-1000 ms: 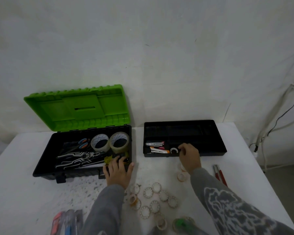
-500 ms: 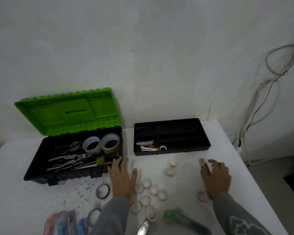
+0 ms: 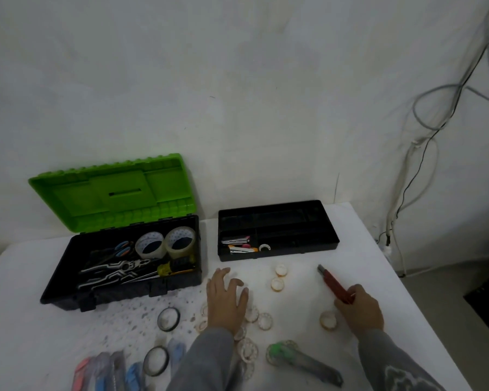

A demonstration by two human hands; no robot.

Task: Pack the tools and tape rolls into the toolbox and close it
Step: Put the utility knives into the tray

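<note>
A white tabletop [image 3: 378, 263] fills the lower view, set against a pale wall. On its left sits the black plastic toolbox [image 3: 124, 266] with its bright green lid [image 3: 113, 193] propped open; inside lie two wide rolls of clear packing tape [image 3: 165, 243] side by side at the back, black-and-white pliers [image 3: 116, 270], scissors with blue and orange handles [image 3: 119, 249] and a yellow-handled screwdriver [image 3: 175, 266]. Just right of it sits a separate black divided tray [image 3: 277, 230], holding a few small items in its left compartment. My left hand [image 3: 227, 300] rests flat on the table, fingers spread, on a scatter of small clear tape rolls [image 3: 264, 321]. My right hand [image 3: 360, 310] is closed around the near end of a red utility knife [image 3: 332, 285] lying on the table, its tip pointing away from me. Two dark-rimmed tape rings [image 3: 168, 319] lie nearer me, beside a blurred row of coloured cutters [image 3: 105, 373] at the bottom edge.
</note>
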